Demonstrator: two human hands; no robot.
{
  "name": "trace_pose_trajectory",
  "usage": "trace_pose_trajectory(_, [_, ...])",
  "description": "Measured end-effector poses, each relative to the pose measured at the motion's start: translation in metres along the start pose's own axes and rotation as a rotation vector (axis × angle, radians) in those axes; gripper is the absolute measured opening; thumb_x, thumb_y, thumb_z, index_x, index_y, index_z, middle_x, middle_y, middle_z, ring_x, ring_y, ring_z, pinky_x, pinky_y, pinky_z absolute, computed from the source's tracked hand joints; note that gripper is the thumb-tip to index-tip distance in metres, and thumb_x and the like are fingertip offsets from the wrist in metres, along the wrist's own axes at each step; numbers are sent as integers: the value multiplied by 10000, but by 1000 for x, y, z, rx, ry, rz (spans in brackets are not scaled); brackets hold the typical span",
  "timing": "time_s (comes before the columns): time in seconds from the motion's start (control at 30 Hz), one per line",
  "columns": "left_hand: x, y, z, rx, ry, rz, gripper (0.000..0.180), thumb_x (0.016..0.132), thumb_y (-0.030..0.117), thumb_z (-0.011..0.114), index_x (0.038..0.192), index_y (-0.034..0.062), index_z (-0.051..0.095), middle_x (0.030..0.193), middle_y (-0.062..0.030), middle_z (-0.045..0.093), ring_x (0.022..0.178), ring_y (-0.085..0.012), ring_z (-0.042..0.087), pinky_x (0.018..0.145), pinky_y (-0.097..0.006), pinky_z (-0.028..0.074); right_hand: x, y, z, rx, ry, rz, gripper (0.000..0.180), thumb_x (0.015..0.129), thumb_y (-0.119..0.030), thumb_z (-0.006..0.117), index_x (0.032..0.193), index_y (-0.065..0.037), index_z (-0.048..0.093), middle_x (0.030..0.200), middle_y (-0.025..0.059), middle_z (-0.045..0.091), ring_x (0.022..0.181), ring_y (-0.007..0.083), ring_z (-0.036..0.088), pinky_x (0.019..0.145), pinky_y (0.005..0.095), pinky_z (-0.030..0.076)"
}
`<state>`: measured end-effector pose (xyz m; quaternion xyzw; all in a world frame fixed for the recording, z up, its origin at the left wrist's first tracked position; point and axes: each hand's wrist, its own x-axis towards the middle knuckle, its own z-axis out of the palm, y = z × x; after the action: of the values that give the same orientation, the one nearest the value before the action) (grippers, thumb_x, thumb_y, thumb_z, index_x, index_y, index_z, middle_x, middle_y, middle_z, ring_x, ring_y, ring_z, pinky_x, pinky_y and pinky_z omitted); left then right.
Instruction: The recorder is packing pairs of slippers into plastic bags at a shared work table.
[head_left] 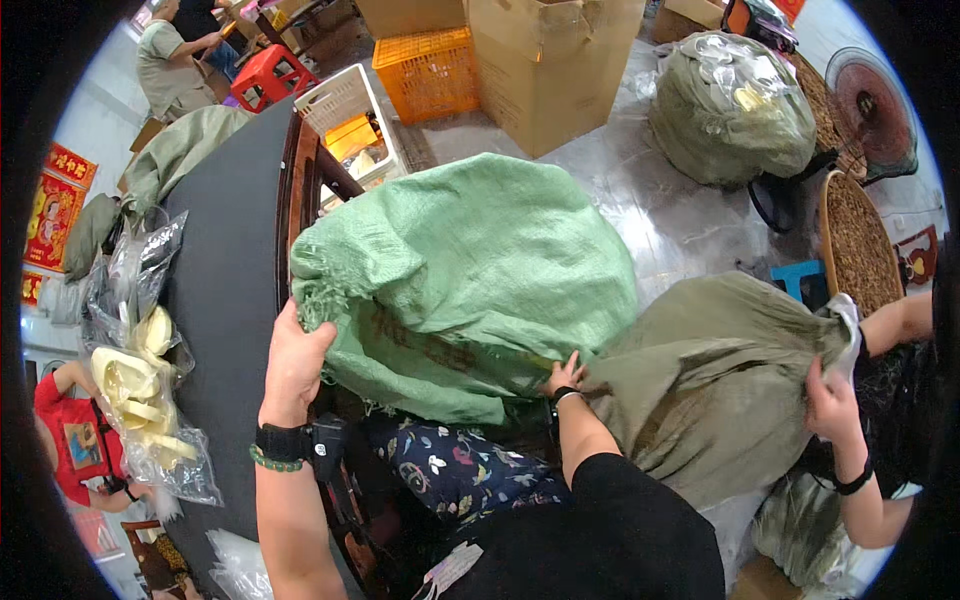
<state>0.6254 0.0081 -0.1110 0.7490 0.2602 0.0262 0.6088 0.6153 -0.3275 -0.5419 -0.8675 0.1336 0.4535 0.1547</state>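
A large light-green woven sack (490,230) with a frayed mouth bulges in front of me. My left hand (295,365) is closed on its frayed rim at the left, a dark band and green beads on the wrist. At the sack's lower right edge, my right hand (568,376) grips the cloth, fingertips partly hidden in the folds. An olive woven sack (710,380) lies against it on the right. Another person's hand (828,400) pinches the olive sack's pale rim, and that person's other arm reaches behind it. What the sacks contain is mostly hidden.
Left, a dark tabletop (225,300) carries clear bags of pale yellow pieces (140,390). Beyond the sacks stand an orange crate (425,75), a white basket (345,110) and a cardboard box (555,70). A full olive sack (730,120) and round woven trays (858,240) are far right.
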Motion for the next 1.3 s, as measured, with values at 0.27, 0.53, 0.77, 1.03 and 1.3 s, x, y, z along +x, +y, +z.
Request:
trace_pose_trajectory(0.27, [9,-15,7,454,49,287,348,846,-5,514,1188,-15,580,1037,-161,668,1002,-269,637,897,-348,471,29,32,-43,819,391,-163,523,771,-241,742,1170,30,541,1242,233,534,1179,312,520,945,430,445])
trace_pose_trajectory(0.53, [8,-35,6,-168,165,-301,408,1002,296,490,1280,0,538,1194,-117,616,1052,-212,582,885,-353,462,15,8,-157,1828,423,-387,413,853,-55,670,1254,-41,570,1014,56,619,855,163,569,767,326,485])
trace_pose_trajectory(0.77, [8,-28,7,-611,-180,-270,356,1012,328,498,1175,31,610,1072,-61,675,939,-207,643,848,-352,516,-31,-61,-199,1789,542,-492,429,871,13,617,1247,-105,448,1105,105,556,950,184,533,790,347,488])
trace_pose_trajectory(1.03, [-16,-34,-12,-711,-113,-144,344,1015,300,504,1196,20,586,1146,-90,659,1015,-228,640,880,-397,525,-113,-97,-118,224,761,-995,383,835,-113,604,1210,-135,532,1006,192,564,887,406,618,771,498,518])
trace_pose_trajectory(1.3, [-9,-40,7,-658,-147,-217,349,999,340,533,1115,30,644,1051,-71,693,957,-206,653,847,-369,524,-32,-21,-22,116,349,-585,505,819,-171,591,1304,-36,541,991,246,683,951,388,658,821,477,527])
